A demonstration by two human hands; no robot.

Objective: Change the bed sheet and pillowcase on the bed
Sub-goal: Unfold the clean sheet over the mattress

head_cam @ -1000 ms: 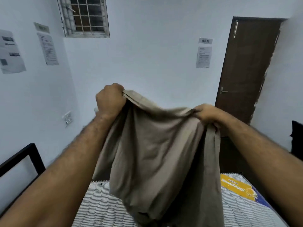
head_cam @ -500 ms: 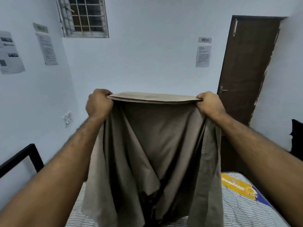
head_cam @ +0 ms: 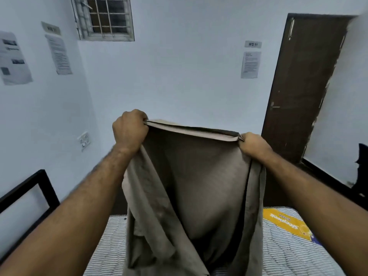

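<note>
A tan bed sheet (head_cam: 199, 180) hangs in front of me, folded in layers, its top edge pulled straight between my hands. My left hand (head_cam: 129, 130) grips the upper left corner and sits a little higher. The upper right corner is pinched in my right hand (head_cam: 253, 145). The cloth drapes down over the bare striped mattress (head_cam: 107, 248), hiding the middle of it. A yellow label (head_cam: 286, 224) shows on the mattress at the right.
The black bed frame (head_cam: 27, 186) stands at the left against a white wall with a switch plate (head_cam: 83, 140). A dark brown door (head_cam: 306, 86) is shut at the far right. Papers hang on both walls, and a barred window (head_cam: 103, 16) sits high up.
My hands have spread apart and pulled the sheet's top edge taut. Since half a second ago both hands have dropped slightly, the right one lower than the left.
</note>
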